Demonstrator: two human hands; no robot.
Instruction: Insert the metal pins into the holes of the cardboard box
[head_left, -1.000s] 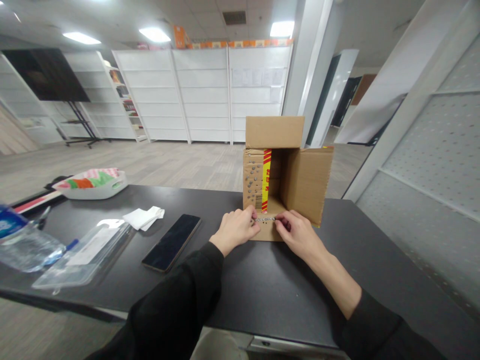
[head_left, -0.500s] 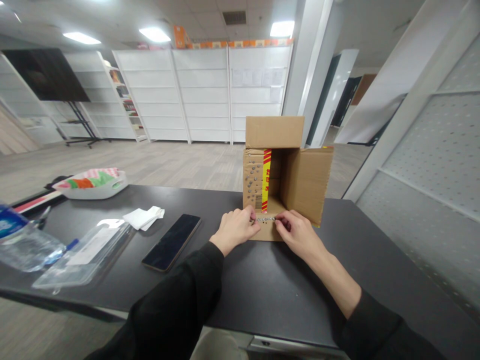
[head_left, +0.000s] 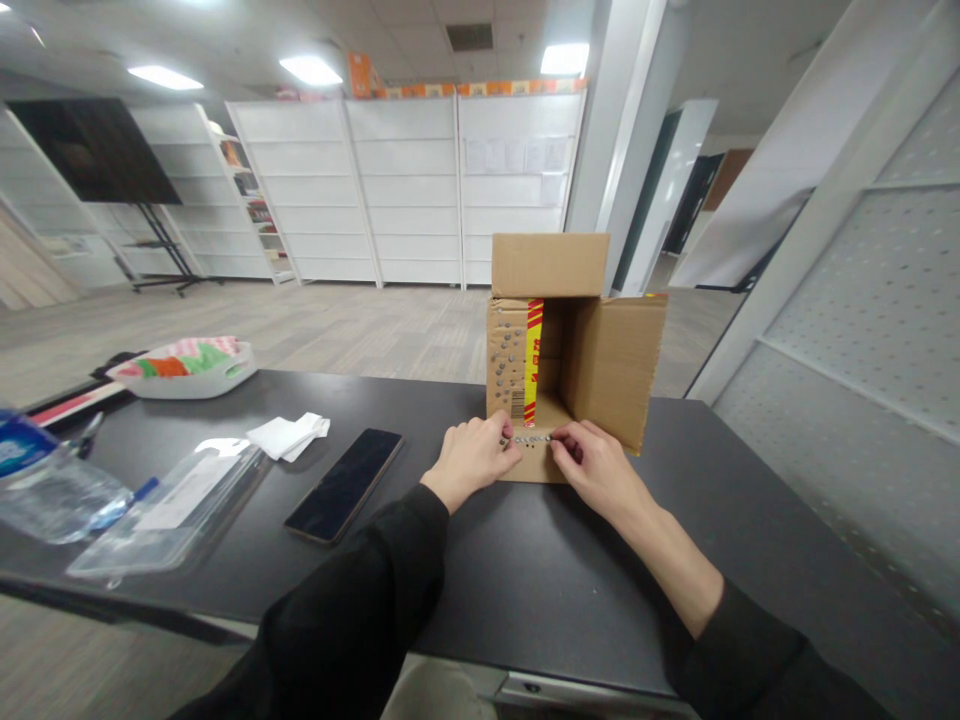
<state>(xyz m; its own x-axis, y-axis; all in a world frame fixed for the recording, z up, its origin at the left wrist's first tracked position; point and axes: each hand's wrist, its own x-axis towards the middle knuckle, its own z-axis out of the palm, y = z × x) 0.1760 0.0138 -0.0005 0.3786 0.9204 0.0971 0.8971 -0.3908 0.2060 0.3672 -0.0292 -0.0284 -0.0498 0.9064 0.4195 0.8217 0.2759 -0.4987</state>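
An open cardboard box stands on the dark table, its front flap lying toward me. Across that flap runs a row of small silvery studs, with a few dark holes just below. At the row's left end my left hand pinches something too small to make out. My right hand has its thumb and index finger together at the right end; what they hold is too small to tell. More grey studs dot the box's left flap, beside a yellow and red tape strip.
Left of my arms lie a black phone, white tissues, a clear plastic case and a water bottle. A white basket with coloured cloth sits at the back left. A perforated panel stands at the right.
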